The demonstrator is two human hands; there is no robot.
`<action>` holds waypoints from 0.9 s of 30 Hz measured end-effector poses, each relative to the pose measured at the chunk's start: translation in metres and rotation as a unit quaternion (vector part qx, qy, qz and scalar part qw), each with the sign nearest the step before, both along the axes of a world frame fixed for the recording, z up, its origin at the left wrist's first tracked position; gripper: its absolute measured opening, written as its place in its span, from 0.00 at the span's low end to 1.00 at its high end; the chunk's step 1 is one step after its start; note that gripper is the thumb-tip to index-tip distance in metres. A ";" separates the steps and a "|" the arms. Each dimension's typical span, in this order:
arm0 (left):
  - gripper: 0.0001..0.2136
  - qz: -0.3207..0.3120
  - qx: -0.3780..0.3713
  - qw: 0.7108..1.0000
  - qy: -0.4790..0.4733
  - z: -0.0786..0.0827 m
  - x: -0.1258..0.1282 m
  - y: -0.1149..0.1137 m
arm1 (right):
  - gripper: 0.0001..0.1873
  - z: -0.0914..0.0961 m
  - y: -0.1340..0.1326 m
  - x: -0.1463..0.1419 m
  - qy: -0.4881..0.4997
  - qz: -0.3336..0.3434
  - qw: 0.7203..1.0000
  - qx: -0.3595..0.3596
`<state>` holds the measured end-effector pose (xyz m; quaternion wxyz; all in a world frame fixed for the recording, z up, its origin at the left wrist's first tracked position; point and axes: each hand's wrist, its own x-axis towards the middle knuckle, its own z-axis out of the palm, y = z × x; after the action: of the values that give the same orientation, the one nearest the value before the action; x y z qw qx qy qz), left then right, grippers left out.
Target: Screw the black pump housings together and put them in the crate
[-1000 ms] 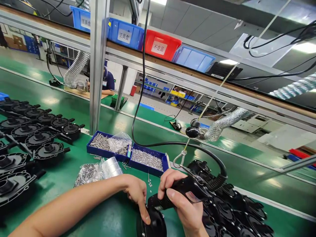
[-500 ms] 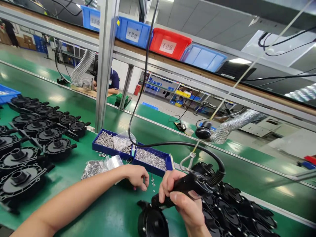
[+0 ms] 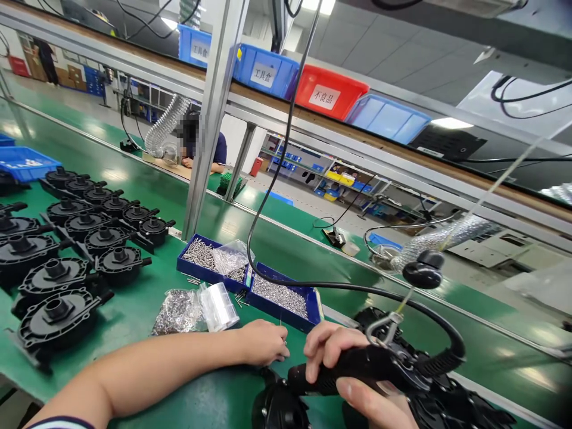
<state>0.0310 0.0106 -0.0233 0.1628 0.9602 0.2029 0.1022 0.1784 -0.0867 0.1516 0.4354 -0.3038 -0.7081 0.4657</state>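
My right hand (image 3: 344, 369) is wrapped round a black electric screwdriver (image 3: 357, 366), whose tip points down at a round black pump housing (image 3: 279, 408) at the bottom edge. A black cable (image 3: 286, 149) and a cord with a hook run up from the tool. My left hand (image 3: 263, 342) rests on the green mat with fingers pinched at small loose screws just in front of a blue tray of small screws (image 3: 286, 298). What the fingers hold is too small to name.
A second blue tray with longer screws (image 3: 205, 259) and plastic bags of screws (image 3: 192, 310) lie left of my hand. Rows of black housings (image 3: 75, 250) fill the left, a pile of black parts (image 3: 451, 399) the right. A metal post (image 3: 212, 119) stands behind. Another person sits across the belt.
My left hand left the housing and moved up to the loose screws by the tray. The right hand and screwdriver shifted right and tilted flatter; the view moved left.
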 end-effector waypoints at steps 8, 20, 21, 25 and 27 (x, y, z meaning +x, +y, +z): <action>0.08 0.072 -0.078 0.994 0.030 0.011 0.001 0.002 | 0.08 0.009 -0.007 0.018 -0.106 -0.130 0.986 -0.021; 0.10 -0.010 -0.444 0.878 0.179 0.015 0.008 -0.012 | 0.15 0.023 -0.023 0.004 -0.219 -0.354 0.907 -0.063; 0.10 -0.016 -0.470 0.863 0.187 0.013 0.009 -0.010 | 0.15 0.024 -0.024 0.004 -0.220 -0.349 0.909 -0.063; 0.10 -0.023 -0.553 0.807 0.206 0.006 0.011 -0.001 | 0.16 0.026 -0.026 0.004 -0.232 -0.334 0.912 -0.060; 0.12 -0.021 -0.584 0.783 0.213 0.002 0.011 0.002 | 0.18 0.028 -0.026 0.007 -0.238 -0.330 0.911 -0.070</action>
<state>0.0419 0.0122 -0.0214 0.6470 0.6831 0.2330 -0.2461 0.1850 -0.1123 0.1800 0.3604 -0.6519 -0.6153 0.2578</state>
